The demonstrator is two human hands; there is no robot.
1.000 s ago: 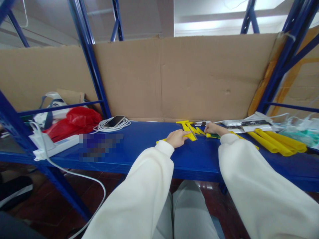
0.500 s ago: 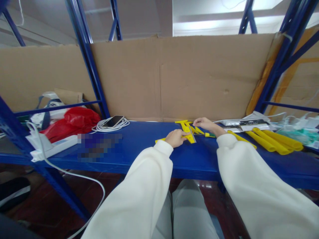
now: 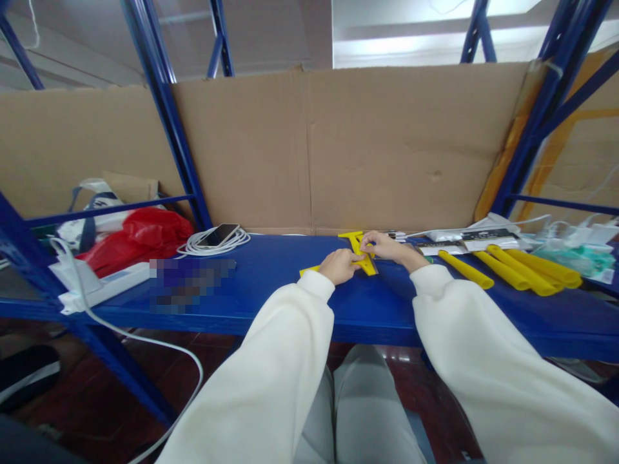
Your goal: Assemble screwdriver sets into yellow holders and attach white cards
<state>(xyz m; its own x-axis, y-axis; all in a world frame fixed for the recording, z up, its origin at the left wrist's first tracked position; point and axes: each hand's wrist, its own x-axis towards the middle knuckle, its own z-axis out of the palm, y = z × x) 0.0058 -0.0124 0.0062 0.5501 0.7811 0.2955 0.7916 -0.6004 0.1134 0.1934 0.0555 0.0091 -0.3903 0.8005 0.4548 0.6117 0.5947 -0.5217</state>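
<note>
on the blue shelf, left hand and right hand both pinch the flat yellow piece mid-shelf, yellow tubes lying to the right, phone on coiled white cable to the left

Phone on coiled cable, left of tubes

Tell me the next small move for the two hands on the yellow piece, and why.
Probably steady the yellow plastic piece flat on the blue shelf before shifting it: the left hand presses its near end, the right hand pinches near its far end, and what sits under those fingertips is too small to tell.
</note>
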